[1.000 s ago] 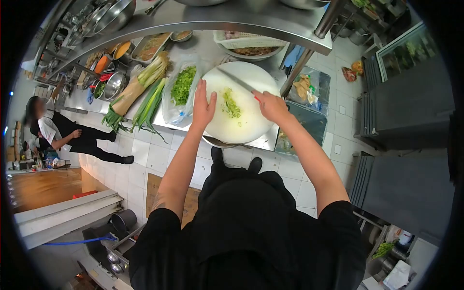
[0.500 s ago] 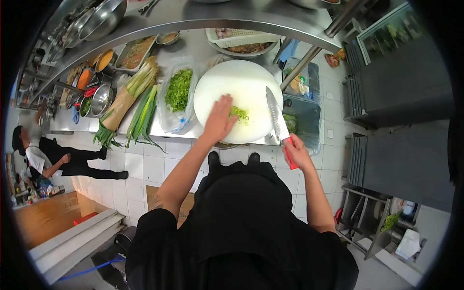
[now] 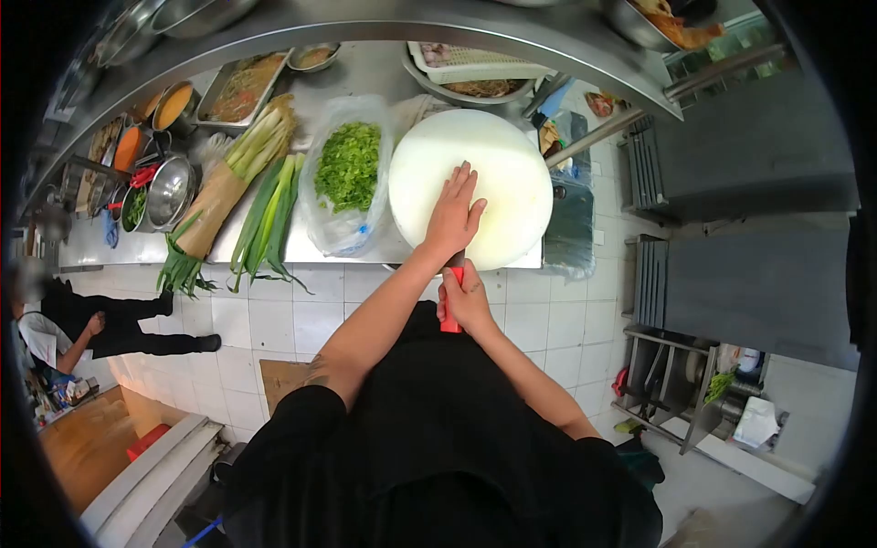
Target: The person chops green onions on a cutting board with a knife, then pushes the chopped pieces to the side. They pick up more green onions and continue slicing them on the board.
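My left hand (image 3: 454,215) lies over the round white cutting board (image 3: 512,173), fingers stretched out and the thumb apart. Close to my body, at the board's near edge, my right hand (image 3: 472,301) is wrapped around the red handle of a knife (image 3: 451,315). The knife points away from me, and most of its blade is hidden under my left hand and wrist. To the left of the board, a clear plastic bag (image 3: 349,239) holds chopped greens (image 3: 347,166).
Leeks (image 3: 265,219) and a paper-wrapped bundle (image 3: 215,205) lie further left, beside pots and a steel bowl (image 3: 171,192). A white basket (image 3: 475,66) sits behind the board under a steel shelf (image 3: 411,35). A dark bin (image 3: 568,233) stands right. Another person (image 3: 110,320) is at far left.
My right hand has brought the knife from the board's right side to its near edge, below my left hand. The chopped green pieces on the board no longer show. The view has shifted slightly.
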`<state>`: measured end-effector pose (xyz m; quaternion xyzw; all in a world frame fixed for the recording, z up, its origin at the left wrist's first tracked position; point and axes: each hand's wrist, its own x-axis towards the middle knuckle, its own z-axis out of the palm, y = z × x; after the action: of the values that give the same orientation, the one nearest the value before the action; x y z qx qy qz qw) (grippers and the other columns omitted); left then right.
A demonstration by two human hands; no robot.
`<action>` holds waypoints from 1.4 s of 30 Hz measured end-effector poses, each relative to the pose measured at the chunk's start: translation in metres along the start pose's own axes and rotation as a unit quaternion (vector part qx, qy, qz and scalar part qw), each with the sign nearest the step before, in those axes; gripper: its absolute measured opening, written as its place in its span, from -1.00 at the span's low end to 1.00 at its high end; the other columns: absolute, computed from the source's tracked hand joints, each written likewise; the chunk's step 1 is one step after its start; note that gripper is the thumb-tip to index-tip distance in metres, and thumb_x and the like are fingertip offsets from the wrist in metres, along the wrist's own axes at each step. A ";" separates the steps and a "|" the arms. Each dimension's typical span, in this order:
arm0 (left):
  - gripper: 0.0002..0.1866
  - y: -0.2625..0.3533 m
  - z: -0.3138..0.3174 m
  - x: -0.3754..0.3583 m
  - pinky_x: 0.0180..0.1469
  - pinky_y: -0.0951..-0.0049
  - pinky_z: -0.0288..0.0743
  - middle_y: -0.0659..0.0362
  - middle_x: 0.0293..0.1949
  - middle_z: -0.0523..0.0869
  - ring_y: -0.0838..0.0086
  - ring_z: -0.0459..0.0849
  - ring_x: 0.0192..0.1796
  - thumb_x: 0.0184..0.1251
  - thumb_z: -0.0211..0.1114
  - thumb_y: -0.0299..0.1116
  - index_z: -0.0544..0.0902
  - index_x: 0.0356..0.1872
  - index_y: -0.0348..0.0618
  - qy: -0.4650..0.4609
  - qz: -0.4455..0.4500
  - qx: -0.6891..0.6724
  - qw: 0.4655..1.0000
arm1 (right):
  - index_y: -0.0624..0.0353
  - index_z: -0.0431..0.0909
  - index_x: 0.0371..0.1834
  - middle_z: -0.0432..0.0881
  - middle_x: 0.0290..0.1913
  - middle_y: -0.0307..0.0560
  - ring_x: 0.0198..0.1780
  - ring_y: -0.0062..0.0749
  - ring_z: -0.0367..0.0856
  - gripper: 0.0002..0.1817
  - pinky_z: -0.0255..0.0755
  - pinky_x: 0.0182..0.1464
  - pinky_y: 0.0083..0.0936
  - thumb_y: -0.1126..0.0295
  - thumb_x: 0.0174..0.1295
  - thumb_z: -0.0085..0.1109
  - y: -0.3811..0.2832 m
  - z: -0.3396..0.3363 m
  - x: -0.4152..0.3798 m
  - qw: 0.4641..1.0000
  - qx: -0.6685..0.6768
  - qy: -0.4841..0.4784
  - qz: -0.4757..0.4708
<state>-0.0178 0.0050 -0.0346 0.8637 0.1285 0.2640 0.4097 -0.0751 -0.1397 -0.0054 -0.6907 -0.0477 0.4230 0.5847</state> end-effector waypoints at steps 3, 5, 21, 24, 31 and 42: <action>-0.50 -0.014 -0.034 0.006 0.69 0.04 0.16 -0.23 0.60 0.39 -0.14 0.26 0.68 0.65 0.17 -0.36 0.49 0.48 -0.42 0.076 -0.003 -0.067 0.995 | 0.20 0.32 -0.02 0.52 -0.54 -0.11 -0.68 -0.39 0.58 -0.81 0.47 -0.64 -0.39 0.33 0.64 0.06 -0.025 0.021 0.001 0.997 -0.060 -0.038 -0.011; -0.57 -0.016 -0.075 0.015 0.67 0.14 0.21 -0.18 0.58 0.45 -0.03 0.30 0.69 0.65 0.11 -0.47 0.56 0.45 -0.32 0.144 -0.016 -0.109 0.984 | 0.20 0.32 -0.03 0.53 -0.54 -0.11 -0.68 -0.39 0.59 -0.80 0.47 -0.64 -0.38 0.33 0.63 0.08 -0.049 0.043 0.005 0.993 -0.083 -0.070 -0.055; -0.34 -0.083 -0.278 -0.081 0.55 0.18 0.38 -0.26 0.57 0.44 0.01 0.50 0.58 0.54 0.34 -0.34 0.43 0.63 0.04 0.069 -0.167 -0.294 0.938 | 0.26 0.52 0.08 0.54 -0.53 -0.20 -0.67 -0.51 0.54 -0.84 0.45 -0.62 -0.49 0.41 0.59 0.16 -0.044 -0.096 -0.053 0.995 -0.098 0.011 -0.027; -0.60 -0.102 -0.291 -0.167 0.20 0.14 0.69 -0.01 0.21 0.82 0.14 0.79 0.24 0.40 0.40 -0.39 0.80 0.25 0.07 -0.242 -0.435 0.288 0.818 | 0.19 0.55 0.15 0.53 -0.51 -0.19 -0.65 -0.47 0.58 -0.80 0.46 -0.62 -0.47 0.39 0.58 0.17 -0.021 -0.120 -0.058 0.990 -0.133 0.039 -0.034; -0.49 -0.146 -0.296 -0.127 0.40 0.10 0.53 -0.12 0.28 0.70 -0.05 0.62 0.37 0.28 0.44 -0.31 0.71 0.28 -0.14 0.113 -0.239 0.250 0.931 | 0.12 0.60 0.41 0.58 -0.49 -0.22 -0.62 -0.56 0.58 -0.58 0.48 -0.58 -0.51 0.42 0.52 0.20 -0.033 -0.089 -0.030 0.933 -0.319 0.111 -0.120; -0.34 -0.212 -0.221 -0.071 0.15 -0.10 0.63 -0.05 0.16 0.63 0.05 0.65 0.25 0.12 0.56 -0.18 0.52 0.24 -0.15 0.059 -0.416 0.371 0.828 | 0.32 0.52 0.51 0.80 0.09 0.09 0.07 -0.43 0.74 -0.44 0.56 0.21 -0.48 0.51 0.44 0.27 -0.038 -0.100 0.057 0.908 -0.319 0.044 -0.269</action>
<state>-0.2020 0.2492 -0.1081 0.7978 0.5883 0.0517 0.1210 0.0415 -0.1732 -0.0074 -0.8194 -0.3383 0.1810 0.4259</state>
